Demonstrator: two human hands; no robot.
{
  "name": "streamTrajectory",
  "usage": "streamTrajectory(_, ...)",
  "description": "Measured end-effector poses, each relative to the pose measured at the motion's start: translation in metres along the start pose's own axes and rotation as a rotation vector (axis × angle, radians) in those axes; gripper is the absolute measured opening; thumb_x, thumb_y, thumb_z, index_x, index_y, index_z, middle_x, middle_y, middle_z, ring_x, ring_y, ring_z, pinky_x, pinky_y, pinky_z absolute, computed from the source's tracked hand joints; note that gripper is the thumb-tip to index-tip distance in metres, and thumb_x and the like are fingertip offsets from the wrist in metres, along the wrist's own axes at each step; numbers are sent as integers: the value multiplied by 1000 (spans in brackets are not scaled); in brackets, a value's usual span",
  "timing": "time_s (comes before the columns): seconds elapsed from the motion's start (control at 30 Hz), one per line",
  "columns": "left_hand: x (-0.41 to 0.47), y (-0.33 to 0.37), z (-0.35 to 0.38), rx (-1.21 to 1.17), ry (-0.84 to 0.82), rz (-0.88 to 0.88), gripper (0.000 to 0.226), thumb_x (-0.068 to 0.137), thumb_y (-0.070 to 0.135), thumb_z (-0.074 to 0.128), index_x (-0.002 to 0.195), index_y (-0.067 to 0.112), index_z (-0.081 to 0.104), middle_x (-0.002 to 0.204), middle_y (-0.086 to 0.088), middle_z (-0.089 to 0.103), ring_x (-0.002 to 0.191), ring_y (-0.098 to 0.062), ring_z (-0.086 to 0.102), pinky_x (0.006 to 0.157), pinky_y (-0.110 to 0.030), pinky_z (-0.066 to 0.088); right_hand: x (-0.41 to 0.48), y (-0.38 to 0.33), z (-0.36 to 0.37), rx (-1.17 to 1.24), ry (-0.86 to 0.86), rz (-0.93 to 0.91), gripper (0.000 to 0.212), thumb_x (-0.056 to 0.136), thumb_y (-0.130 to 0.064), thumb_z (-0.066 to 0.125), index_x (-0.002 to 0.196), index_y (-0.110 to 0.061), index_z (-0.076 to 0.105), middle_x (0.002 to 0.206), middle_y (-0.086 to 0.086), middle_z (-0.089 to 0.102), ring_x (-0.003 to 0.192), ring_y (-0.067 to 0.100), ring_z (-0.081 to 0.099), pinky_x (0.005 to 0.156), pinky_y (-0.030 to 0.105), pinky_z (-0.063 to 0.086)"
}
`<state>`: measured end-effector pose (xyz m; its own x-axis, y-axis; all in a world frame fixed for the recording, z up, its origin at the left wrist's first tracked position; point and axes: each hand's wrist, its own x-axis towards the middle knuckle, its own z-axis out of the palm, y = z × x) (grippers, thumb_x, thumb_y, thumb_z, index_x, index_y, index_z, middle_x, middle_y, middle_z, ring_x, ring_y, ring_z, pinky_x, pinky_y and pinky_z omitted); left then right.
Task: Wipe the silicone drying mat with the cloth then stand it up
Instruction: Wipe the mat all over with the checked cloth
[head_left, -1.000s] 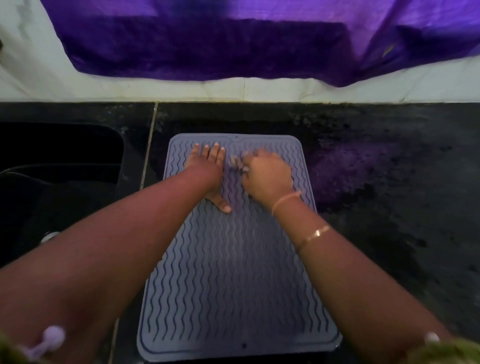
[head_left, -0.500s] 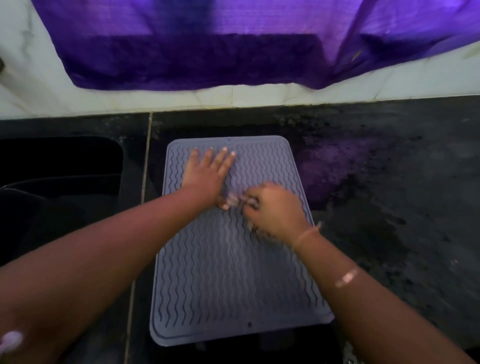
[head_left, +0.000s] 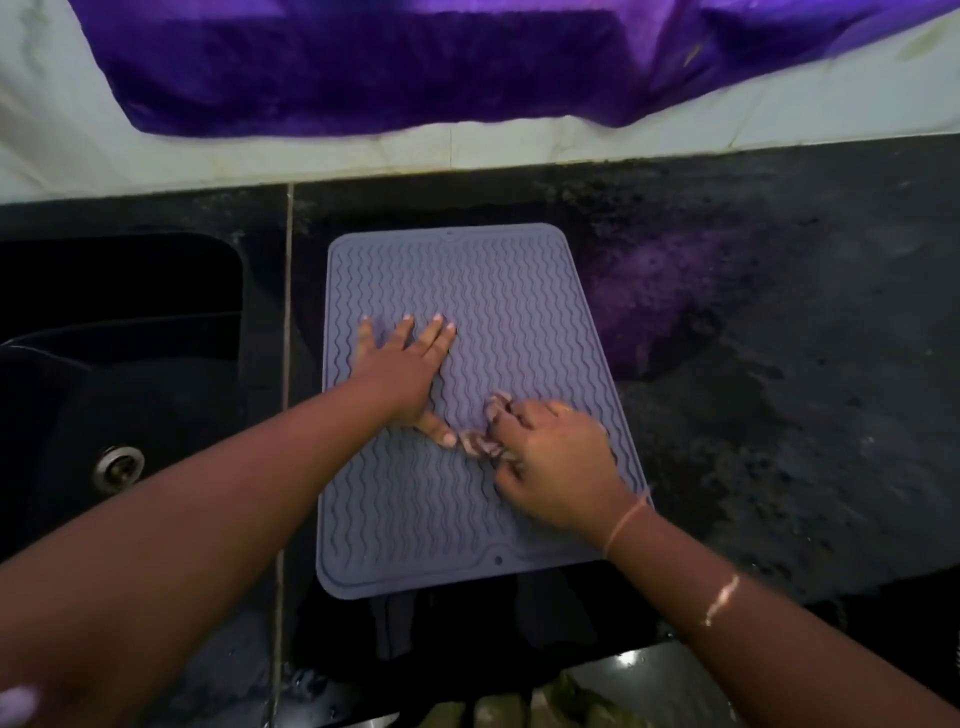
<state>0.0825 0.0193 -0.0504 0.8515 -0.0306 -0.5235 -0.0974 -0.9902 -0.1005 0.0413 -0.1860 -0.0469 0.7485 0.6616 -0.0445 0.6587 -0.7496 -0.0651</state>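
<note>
Nearest us, the left forearm (head_left: 208, 519) and the right forearm (head_left: 779, 639) are entering from the bottom edge, cut off by the frame. Between them we are making out only a blurred greenish patch (head_left: 571, 701). The silicone drying mat (head_left: 493, 291) is lying flat on the dark countertop (head_left: 779, 364), its long sides running away from us. The right hand (head_left: 556, 462) is bunching a small pale cloth (head_left: 480, 441) under curled fingers and pressing it onto the mat's near-right part. Most of the cloth is hiding beneath the hand and blur is smearing the rest, so we are reading it as probably crumpled. 2 thin bands (head_left: 628, 519) are circling that wrist and forearm. Just left, the left hand (head_left: 402, 364) is lying palm down on the mat's middle, fingers straight and spread, holding nothing, its thumb tip nearly meeting the cloth. Farther left, a dark sink (head_left: 119, 338) with a metal drain (head_left: 118, 465) is sitting, partly covered by the left arm. Beyond the mat, purple fabric (head_left: 389, 67) is hanging over the pale wall (head_left: 519, 150), its top running out of frame.
</note>
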Motion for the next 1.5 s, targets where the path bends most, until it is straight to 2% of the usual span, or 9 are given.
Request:
streamTrajectory(0.13,-10,8,-5,21,-6,-29,129,64,77,58,145,23,-27,155,-1,-26,144,-31,-17,106,-65,-12,-21,-5,-1,49,16,19,39,67,-37,63,100,-17,68,86,7,66,75,28,62,57,31,49)
streamTrajectory(0.43,-50,24,21,-140,-91,70,136,59,70,70,145,26,-25,155,2,-25,142,-29,-23,102,-68,-17,79,24,-12,125,69,136,35,87,-36,50,118,-20,58,115,10,59,105,33,54,82,37,46)
streamTrajectory(0.73,-48,26,19,-117,-97,46,138,55,72,71,145,28,-25,154,6,-28,143,-29,-22,101,-69,-15,-20,-5,-3,116,44,-28,41,76,-38,58,114,-22,61,104,5,64,93,29,62,70,33,49)
streamTrajectory(0.9,-49,26,18,-90,-94,49,137,57,73,68,145,27,-26,154,4,-29,143,-29,-22,101,-71,-14,-19,16,-31,828,-113,187,16,80,-16,67,96,-16,67,88,0,68,81,16,63,76,27,49)
streamTrajectory(1.0,-49,26,18,-75,-111,45,136,58,74,67,144,27,-28,153,4,-31,142,-29,-24,101,-72,-14,2,17,-40,1338,42,418,15,87,-1,53,99,-7,61,86,7,64,77,15,60,72,24,50)
streamTrajectory(1.1,-50,27,18,-49,-118,30,135,59,76,65,143,28,-29,153,5,-31,142,-29,-24,101,-73,-14,23,11,-41,1871,55,543,26,90,-2,42,112,-1,53,100,13,65,93,24,63,86,38,51)
streamTrajectory(1.33,-52,30,14,-25,-132,18,135,59,76,65,144,26,-28,154,4,-30,143,-29,-22,100,-74,-13,28,46,-37,944,395,651,31,88,-8,46,117,-13,54,98,2,64,84,18,59,77,33,50)
streamTrajectory(1.4,-51,30,12,-58,-151,14,136,58,73,68,144,26,-27,153,4,-30,142,-29,-23,101,-74,-12,25,35,-34,849,310,512,21,90,-26,49,105,-15,58,80,-3,64,68,13,59,68,35,51)
streamTrajectory(1.5,-50,30,11,-135,-172,14,138,56,68,73,145,28,-25,153,5,-31,142,-29,-25,101,-74,-12,23,4,-14,453,-22,362,63,83,-60,46,127,-16,46,116,11,57,105,26,56,86,42,48)
